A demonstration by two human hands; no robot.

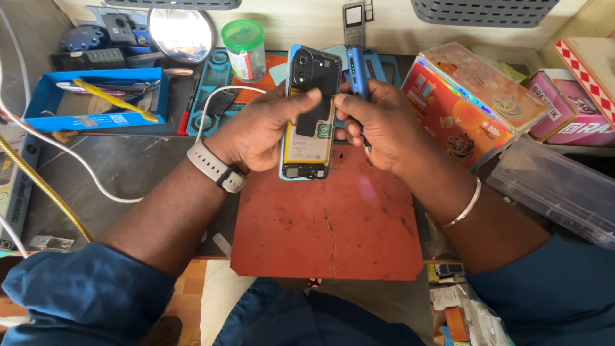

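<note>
My left hand (259,131) holds an opened smartphone (310,115) upright, back cover off, with the battery and black camera module exposed. Its thumb rests on the upper part of the phone. My right hand (378,122) grips the phone's right edge and also holds a thin blue tool (360,70) that points up behind the phone. Both hands hover above a cracked red work mat (333,218). A pale watch band sits on my left wrist, a metal bangle on my right.
A blue tray (38,96) with tweezers and tools lies at far left, with a round mirror (182,32) and green-lidded jar (245,48) behind. A white cable (96,182) crosses the desk. Colourful boxes (461,109) and a clear plastic case (557,189) stand at right.
</note>
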